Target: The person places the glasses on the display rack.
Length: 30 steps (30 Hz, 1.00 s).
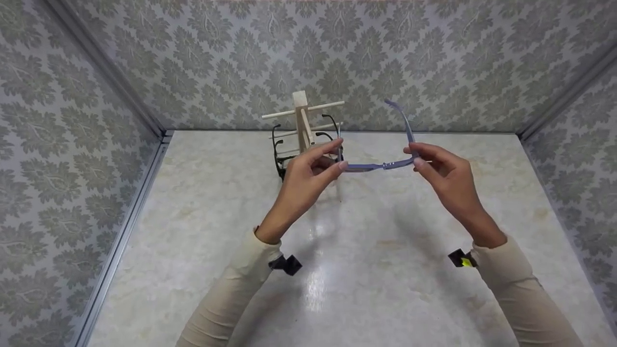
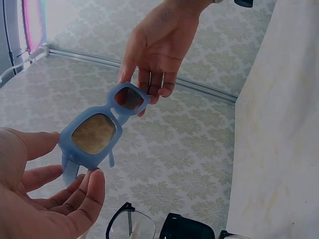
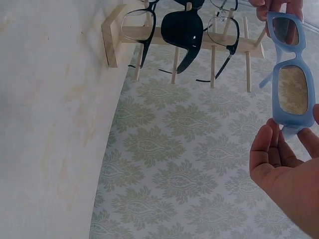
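Observation:
Blue-framed sunglasses [image 2: 94, 133] with tinted lenses are held in the air between both hands, temples unfolded and pointing away from me. My left hand [image 1: 313, 171] pinches the frame's left end near the hinge. At the other end, my right hand [image 1: 446, 178] pinches the right hinge area between thumb and fingers. Just behind my left hand stands a wooden glasses rack [image 1: 301, 115] with crosswise pegs. In the right wrist view, black sunglasses [image 3: 182, 31] and two pairs of clear-lens glasses, one dark-rimmed pair [image 3: 149, 30] near the base, hang on the rack's pegs.
The rack stands on a pale marbled table [image 1: 231, 202] near its back edge. Patterned wall panels [image 1: 337, 53] rise behind and at both sides, with a metal rail [image 1: 120, 241] along the left edge.

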### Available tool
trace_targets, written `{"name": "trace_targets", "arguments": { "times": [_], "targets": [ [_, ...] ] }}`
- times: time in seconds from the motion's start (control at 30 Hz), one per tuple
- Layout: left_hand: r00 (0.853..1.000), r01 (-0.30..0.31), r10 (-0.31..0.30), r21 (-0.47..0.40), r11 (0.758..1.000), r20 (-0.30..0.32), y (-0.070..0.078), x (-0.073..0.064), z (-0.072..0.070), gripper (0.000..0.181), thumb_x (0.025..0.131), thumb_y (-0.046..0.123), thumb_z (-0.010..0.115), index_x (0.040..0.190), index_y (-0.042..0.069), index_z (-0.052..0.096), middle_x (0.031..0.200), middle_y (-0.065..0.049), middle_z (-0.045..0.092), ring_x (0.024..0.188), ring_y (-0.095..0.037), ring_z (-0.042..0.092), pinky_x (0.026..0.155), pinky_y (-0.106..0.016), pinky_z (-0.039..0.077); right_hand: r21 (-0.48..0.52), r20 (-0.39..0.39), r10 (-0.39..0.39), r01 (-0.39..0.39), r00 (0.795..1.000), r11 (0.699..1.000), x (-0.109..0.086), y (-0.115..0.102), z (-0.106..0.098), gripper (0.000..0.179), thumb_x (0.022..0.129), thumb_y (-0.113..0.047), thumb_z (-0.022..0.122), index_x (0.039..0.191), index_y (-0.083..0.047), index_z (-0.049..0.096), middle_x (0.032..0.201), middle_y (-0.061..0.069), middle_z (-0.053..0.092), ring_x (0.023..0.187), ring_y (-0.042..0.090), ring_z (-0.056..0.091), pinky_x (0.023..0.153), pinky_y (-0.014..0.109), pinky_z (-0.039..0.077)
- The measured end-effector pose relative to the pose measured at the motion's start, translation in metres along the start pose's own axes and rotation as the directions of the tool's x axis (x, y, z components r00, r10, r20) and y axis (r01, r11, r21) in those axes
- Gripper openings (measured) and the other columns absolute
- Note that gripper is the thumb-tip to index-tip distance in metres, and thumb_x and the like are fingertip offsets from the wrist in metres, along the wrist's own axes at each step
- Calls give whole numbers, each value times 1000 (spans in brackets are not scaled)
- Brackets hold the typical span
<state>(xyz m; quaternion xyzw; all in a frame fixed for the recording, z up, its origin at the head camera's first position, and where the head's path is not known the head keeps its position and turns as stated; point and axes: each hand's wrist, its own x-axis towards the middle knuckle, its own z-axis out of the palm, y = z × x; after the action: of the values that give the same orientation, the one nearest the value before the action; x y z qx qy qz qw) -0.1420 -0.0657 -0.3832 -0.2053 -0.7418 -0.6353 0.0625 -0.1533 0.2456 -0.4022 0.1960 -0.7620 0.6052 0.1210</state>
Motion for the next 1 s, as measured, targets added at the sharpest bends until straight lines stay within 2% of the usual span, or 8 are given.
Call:
{"name": "trace_targets", "arguments": {
  "times": [0.17, 0.37, 0.47, 0.63, 0.8, 1.0],
  "targets": [
    [1000, -12, 12, 7, 1000, 0, 4, -3, -8, 50, 107, 11, 75, 154, 2, 63, 141, -21, 67, 104, -23, 76, 91, -35, 65, 32, 11, 1, -2, 1000, 999, 4, -3, 7, 33, 109, 2, 66, 141, 3, 72, 134, 23, 74, 118, 23, 73, 94, 25, 60],
    [999, -3, 4, 21, 1000, -35, 9, -6, -16, 48, 107, 11, 75, 153, 5, 65, 138, -19, 69, 109, -21, 75, 89, -33, 65, 37, 26, 2, -3, 1000, 999, 10, -7, 14, 33, 108, 1, 67, 141, 4, 71, 134, 22, 74, 118, 27, 73, 95, 25, 61],
    [998, -4, 5, 13, 1000, -58, 10, -7, -20, 48, 106, 9, 75, 152, 2, 65, 135, -19, 70, 109, -22, 75, 87, -34, 65, 47, 39, -5, 3, 999, 999, 14, -8, 17, 33, 108, 1, 67, 141, 5, 71, 135, 22, 74, 119, 25, 73, 95, 25, 61],
    [997, 14, -12, 14, 1000, -72, 12, -9, -26, 49, 106, 9, 75, 153, 2, 64, 137, -18, 69, 110, -23, 75, 92, -35, 65, 48, 51, -20, 17, 998, 999, 18, -10, 24, 33, 108, 1, 67, 141, 3, 72, 133, 22, 74, 117, 25, 73, 95, 25, 61],
    [996, 33, -31, 21, 999, -87, 14, -10, -33, 49, 106, 11, 76, 153, 3, 65, 136, -16, 70, 110, -22, 74, 92, -36, 65, 42, 72, -21, 18, 997, 999, 22, -13, 29, 33, 109, 2, 66, 142, 5, 71, 134, 21, 74, 117, 22, 73, 95, 25, 61],
    [993, 36, -34, 15, 999, -113, 19, -13, -42, 48, 105, 8, 76, 152, 2, 66, 132, -14, 70, 108, -23, 75, 90, -35, 65, 33, 110, -26, 23, 994, 999, 32, -19, 36, 34, 110, -1, 65, 144, 0, 71, 135, 16, 75, 119, 22, 73, 96, 25, 61]
  ]
}}
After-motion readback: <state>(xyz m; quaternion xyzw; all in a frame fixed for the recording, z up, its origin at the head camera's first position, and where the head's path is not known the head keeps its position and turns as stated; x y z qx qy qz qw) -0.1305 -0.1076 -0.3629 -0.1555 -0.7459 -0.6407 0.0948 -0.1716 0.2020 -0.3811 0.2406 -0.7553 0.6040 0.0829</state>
